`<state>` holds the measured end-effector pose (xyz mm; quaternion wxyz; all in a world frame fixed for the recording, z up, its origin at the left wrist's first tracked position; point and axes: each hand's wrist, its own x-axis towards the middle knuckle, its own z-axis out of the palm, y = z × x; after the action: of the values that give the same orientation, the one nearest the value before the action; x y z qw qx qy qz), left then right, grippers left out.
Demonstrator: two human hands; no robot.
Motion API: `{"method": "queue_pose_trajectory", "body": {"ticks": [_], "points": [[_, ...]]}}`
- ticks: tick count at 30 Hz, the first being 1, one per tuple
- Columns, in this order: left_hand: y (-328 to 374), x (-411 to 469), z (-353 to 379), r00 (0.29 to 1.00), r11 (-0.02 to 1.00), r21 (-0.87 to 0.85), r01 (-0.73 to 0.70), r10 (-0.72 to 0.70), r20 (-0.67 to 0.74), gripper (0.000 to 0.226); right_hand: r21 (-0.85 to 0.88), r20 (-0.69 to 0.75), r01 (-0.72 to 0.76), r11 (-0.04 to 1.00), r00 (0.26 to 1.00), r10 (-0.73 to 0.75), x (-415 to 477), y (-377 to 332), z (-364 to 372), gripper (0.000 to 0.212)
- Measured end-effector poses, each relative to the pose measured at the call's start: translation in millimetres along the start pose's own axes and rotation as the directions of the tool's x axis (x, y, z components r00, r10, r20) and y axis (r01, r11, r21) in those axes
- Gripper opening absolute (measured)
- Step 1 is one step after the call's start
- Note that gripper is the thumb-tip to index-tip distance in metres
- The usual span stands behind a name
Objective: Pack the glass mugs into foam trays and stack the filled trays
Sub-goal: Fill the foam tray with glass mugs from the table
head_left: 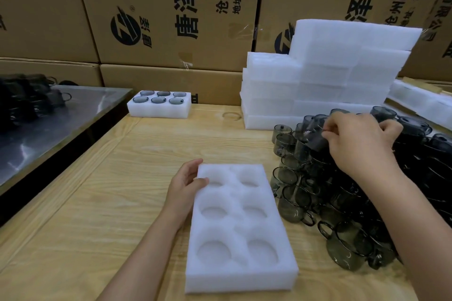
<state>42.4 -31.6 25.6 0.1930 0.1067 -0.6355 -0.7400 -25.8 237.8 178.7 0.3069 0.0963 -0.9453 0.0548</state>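
Empty foam tray [241,227] with six round wells lying near on the wooden table [97,203] — left hand [187,186] gripping its far-left corner. Right hand [359,144] closed on a dark mug [318,142] atop the mug pile [342,203] at right. Far left — filled tray [159,105]; far right, stacked foam trays [318,76].
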Motion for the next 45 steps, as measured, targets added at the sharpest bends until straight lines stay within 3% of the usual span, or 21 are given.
{"method": "queue_pose_trajectory", "body": {"ticks": [3, 9, 15, 23, 28, 30, 33, 35, 39, 45], "points": [[1, -1, 1, 1.0, 1.0, 0.02, -0.012, 0.012, -0.005, 0.05, 0.209, 0.018, 0.057, 0.976, 0.998, -0.062, -6, -33, -8, 0.018], [-1, 1, 0, 0.999, 1.0, 0.025, -0.017, 0.018, -0.027, 0.051, 0.525, 0.329, -0.001, 0.851, 0.922, -0.202, -24, -95, 28, 0.012], [0, 1, 1, 0.999, 1.0, 0.017, -0.018, 0.018, -0.027, 0.049, 0.661, 0.261, -0.079, 0.746, 0.957, -0.129, -28, -99, 68, 0.016], [3, -1, 2, 0.999, 1.0, 0.03, -0.005, 0.006, -0.037, 0.048, 0.67, 0.106, 0.004, 0.742, 0.989, -0.102, -29, -95, 78, 0.018], [5, -2, 2, 0.999, 0.998, 0.058, -0.003, 0.006, -0.044, 0.049, 0.567, 0.062, 0.141, 0.811, 0.975, -0.213, -35, -103, 82, 0.019], [6, -4, 3, 0.999, 0.998, 0.065, -0.001, 0.004, -0.046, 0.048, 0.597, 0.097, 0.141, 0.79, 0.965, -0.245, -37, -106, 84, 0.019], [8, -5, 3, 0.999, 0.998, 0.065, 0.006, -0.002, -0.048, 0.047, 0.716, 0.236, -0.007, 0.698, 0.943, -0.233, -35, -107, 87, 0.018], [8, -5, 4, 0.999, 0.998, 0.069, 0.008, -0.005, -0.054, 0.046, 0.718, 0.279, -0.044, 0.694, 0.932, -0.23, -33, -103, 89, 0.026], [9, -6, 5, 0.998, 0.995, 0.102, 0.004, 0.002, -0.064, 0.046, 0.563, 0.186, 0.133, 0.815, 0.941, -0.282, -35, -98, 99, 0.032], [9, -5, 4, 0.998, 0.992, 0.124, -0.003, 0.01, -0.054, 0.052, 0.538, 0.138, 0.335, 0.774, 0.87, -0.473, -36, -94, 102, 0.031]]}}
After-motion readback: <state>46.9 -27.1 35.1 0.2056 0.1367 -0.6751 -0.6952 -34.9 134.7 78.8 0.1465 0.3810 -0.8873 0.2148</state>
